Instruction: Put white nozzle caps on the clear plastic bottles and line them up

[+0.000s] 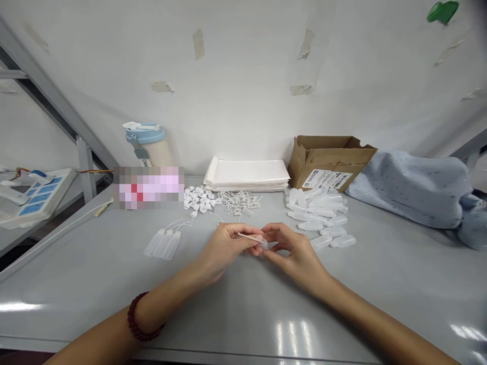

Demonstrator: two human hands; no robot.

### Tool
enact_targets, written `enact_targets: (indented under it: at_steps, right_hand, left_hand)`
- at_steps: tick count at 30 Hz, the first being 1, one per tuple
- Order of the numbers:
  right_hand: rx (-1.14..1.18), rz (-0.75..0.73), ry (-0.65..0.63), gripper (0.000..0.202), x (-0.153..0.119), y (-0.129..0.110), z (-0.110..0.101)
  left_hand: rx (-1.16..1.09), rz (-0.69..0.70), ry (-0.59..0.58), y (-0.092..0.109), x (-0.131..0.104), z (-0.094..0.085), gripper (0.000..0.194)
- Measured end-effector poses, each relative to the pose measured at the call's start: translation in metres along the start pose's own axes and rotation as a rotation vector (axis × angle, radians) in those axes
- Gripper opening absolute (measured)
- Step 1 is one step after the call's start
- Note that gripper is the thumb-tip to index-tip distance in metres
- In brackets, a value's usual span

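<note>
Over the middle of the table, my left hand (232,246) and my right hand (287,248) meet fingertip to fingertip. Between them is a small translucent plastic bottle (263,244), mostly covered by fingers. A thin whitish piece (246,235) sticks out by my left thumb; how it joins the bottle cannot be made out. Both hands are closed on the bottle. Right of my right hand lies a pile of similar translucent bottles (317,212). To the left, several bottles with thin curved nozzles (163,244) lie side by side. Small white caps (200,198) and loose nozzles (239,202) lie beyond my hands.
Against the wall stand a stack of white padded envelopes (247,175), an open cardboard box (331,162) and a blue-lidded tumbler (148,144). A blurred pink item (152,187) lies front of the tumbler. Light blue cloth (414,187) covers the right back.
</note>
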State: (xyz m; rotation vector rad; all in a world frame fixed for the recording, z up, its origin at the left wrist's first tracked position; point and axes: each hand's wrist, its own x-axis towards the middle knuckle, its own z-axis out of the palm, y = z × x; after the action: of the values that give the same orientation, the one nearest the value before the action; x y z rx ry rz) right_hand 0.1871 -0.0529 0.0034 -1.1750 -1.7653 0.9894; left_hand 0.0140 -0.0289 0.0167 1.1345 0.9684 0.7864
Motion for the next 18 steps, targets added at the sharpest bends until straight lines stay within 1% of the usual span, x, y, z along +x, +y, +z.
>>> enact_targets:
  at_steps: [5, 10, 14, 16, 18]
  right_hand:
    - [-0.011, -0.037, -0.053, 0.026, -0.0015, 0.0019, 0.0066]
    - [-0.027, 0.03, -0.058, 0.023, -0.0015, -0.0002, 0.0103]
    - [-0.017, 0.036, -0.07, 0.023, -0.001, -0.0028, 0.0102]
    - [0.0, 0.028, -0.071, 0.023, -0.0006, -0.0025, 0.0101]
    - [0.005, 0.018, -0.057, 0.023, -0.0002, -0.0011, 0.01]
  left_hand:
    - [0.045, 0.013, 0.014, -0.0023, -0.0017, 0.0017, 0.009]
    - [0.131, 0.08, 0.029, -0.0046, -0.003, 0.0035, 0.01]
    - [0.186, 0.136, 0.017, -0.0026, -0.0034, 0.0059, 0.016]
    - [0.239, 0.127, 0.034, -0.0012, -0.004, 0.0064, 0.018]
    - [0.269, 0.115, 0.078, -0.0007, -0.0043, 0.0061, 0.019]
